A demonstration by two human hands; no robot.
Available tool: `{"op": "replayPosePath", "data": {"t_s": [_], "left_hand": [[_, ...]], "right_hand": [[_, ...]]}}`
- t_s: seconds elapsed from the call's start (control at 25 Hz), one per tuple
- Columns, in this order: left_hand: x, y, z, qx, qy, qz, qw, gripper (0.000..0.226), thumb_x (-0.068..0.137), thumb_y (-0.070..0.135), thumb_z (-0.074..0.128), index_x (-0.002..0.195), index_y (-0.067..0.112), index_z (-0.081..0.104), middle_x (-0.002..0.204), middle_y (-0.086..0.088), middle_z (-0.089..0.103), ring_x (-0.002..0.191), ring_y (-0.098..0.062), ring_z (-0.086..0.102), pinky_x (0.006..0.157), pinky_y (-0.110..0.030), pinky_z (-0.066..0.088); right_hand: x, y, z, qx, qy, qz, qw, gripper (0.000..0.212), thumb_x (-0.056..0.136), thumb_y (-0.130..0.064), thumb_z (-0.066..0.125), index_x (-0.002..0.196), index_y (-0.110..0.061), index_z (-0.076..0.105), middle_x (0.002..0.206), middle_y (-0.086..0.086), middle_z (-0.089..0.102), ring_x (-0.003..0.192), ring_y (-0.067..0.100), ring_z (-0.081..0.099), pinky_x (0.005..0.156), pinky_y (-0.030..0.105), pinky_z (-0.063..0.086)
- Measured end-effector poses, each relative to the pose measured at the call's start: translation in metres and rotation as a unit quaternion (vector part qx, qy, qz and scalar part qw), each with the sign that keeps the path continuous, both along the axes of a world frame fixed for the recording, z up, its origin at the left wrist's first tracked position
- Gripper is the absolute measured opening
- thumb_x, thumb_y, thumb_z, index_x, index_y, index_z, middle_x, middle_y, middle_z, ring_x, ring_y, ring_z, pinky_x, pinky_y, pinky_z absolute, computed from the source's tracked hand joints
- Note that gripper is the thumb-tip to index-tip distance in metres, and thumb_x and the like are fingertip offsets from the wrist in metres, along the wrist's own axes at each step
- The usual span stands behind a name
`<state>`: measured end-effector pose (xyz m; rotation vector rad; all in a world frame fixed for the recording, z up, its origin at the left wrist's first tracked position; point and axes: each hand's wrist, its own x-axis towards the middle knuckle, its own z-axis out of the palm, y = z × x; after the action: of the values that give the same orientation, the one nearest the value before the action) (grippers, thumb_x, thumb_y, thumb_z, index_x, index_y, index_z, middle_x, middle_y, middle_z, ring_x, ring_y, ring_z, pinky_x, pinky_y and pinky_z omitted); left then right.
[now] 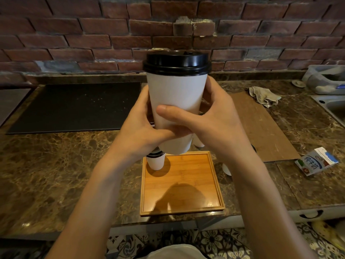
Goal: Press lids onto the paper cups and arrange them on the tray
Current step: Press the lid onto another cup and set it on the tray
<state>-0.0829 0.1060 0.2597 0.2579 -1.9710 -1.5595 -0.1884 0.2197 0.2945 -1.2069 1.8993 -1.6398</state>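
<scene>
A tall white paper cup [176,90] with a black lid [177,64] seated on its rim is held up in the air, high above the wooden tray [214,184]. My left hand [141,126] wraps its left side and my right hand [207,118] its right side, thumbs crossing the front. A second lidded white cup [155,161] stands in the tray's far left corner. Parts of other white cups peek out behind my right wrist, one [199,143] beyond the tray and one [226,169] beside its right edge.
The tray sits at the front edge of a brown marble counter [56,165]. A black mat [74,107] lies at the left, a brown board [265,128] with a crumpled cloth [263,95] at the right. A milk carton [316,161] lies right of it, a sink [334,107] at far right.
</scene>
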Motion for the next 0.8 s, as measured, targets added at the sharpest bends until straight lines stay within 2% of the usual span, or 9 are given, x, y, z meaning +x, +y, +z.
{"op": "replayPosePath", "data": {"t_s": [0.12,0.28,0.4,0.48,0.6,0.72,0.8], "left_hand": [[0.001,0.001,-0.001,0.021,-0.009,-0.022,1.000,0.070,0.060,0.027,0.079,0.121,0.037,0.045,0.108,0.025,0.063,0.106,-0.001,0.061,0.075,-0.011,0.051],[0.004,-0.001,0.002,0.038,-0.021,-0.065,0.997,0.065,0.063,0.026,0.077,0.120,0.039,0.048,0.109,0.020,0.064,0.105,-0.005,0.062,0.075,-0.015,0.053],[0.005,-0.002,0.002,0.046,-0.031,-0.087,0.995,0.060,0.063,0.027,0.077,0.117,0.038,0.052,0.108,0.016,0.066,0.104,-0.008,0.063,0.075,-0.016,0.053],[0.006,-0.004,0.001,0.054,-0.034,-0.090,0.994,0.062,0.062,0.028,0.079,0.118,0.036,0.052,0.110,0.013,0.066,0.106,-0.010,0.063,0.076,-0.017,0.053],[0.006,-0.006,0.001,0.069,-0.037,-0.111,0.991,0.066,0.061,0.026,0.081,0.121,0.030,0.052,0.111,0.011,0.067,0.107,-0.012,0.063,0.078,-0.019,0.053],[0.006,-0.006,0.001,0.087,-0.041,-0.152,0.984,0.071,0.062,0.031,0.083,0.125,0.023,0.051,0.113,0.009,0.065,0.109,-0.016,0.062,0.081,-0.023,0.052],[0.005,-0.006,0.001,0.087,-0.049,-0.169,0.981,0.071,0.063,0.023,0.081,0.127,0.018,0.050,0.113,0.008,0.064,0.109,-0.017,0.061,0.081,-0.023,0.052]], "right_hand": [[-0.005,0.000,0.000,-0.008,-0.013,0.020,1.000,0.072,0.070,-0.037,0.084,0.133,-0.024,0.050,0.121,-0.010,0.061,0.111,0.006,0.059,0.087,0.035,0.057],[-0.011,0.002,0.001,-0.034,-0.050,0.056,0.997,0.067,0.071,-0.031,0.084,0.129,-0.023,0.053,0.116,-0.010,0.065,0.105,0.004,0.063,0.080,0.024,0.057],[-0.015,0.003,0.002,-0.040,-0.058,0.091,0.993,0.063,0.071,-0.027,0.083,0.127,-0.024,0.054,0.113,-0.010,0.066,0.104,0.004,0.064,0.077,0.020,0.055],[-0.017,0.004,0.003,-0.033,-0.048,0.107,0.993,0.064,0.070,-0.028,0.083,0.127,-0.027,0.053,0.113,-0.013,0.066,0.105,0.003,0.063,0.079,0.020,0.055],[-0.021,0.005,0.003,-0.026,-0.043,0.129,0.990,0.069,0.070,-0.027,0.081,0.132,-0.022,0.051,0.119,-0.009,0.065,0.111,0.006,0.062,0.084,0.023,0.055],[-0.024,0.005,0.001,-0.029,-0.077,0.162,0.983,0.069,0.071,-0.020,0.078,0.133,-0.016,0.050,0.120,-0.002,0.065,0.111,0.012,0.063,0.083,0.027,0.055],[-0.025,0.004,0.000,-0.025,-0.095,0.178,0.979,0.067,0.072,-0.017,0.077,0.133,-0.015,0.049,0.120,-0.001,0.065,0.112,0.014,0.063,0.084,0.028,0.054]]}}
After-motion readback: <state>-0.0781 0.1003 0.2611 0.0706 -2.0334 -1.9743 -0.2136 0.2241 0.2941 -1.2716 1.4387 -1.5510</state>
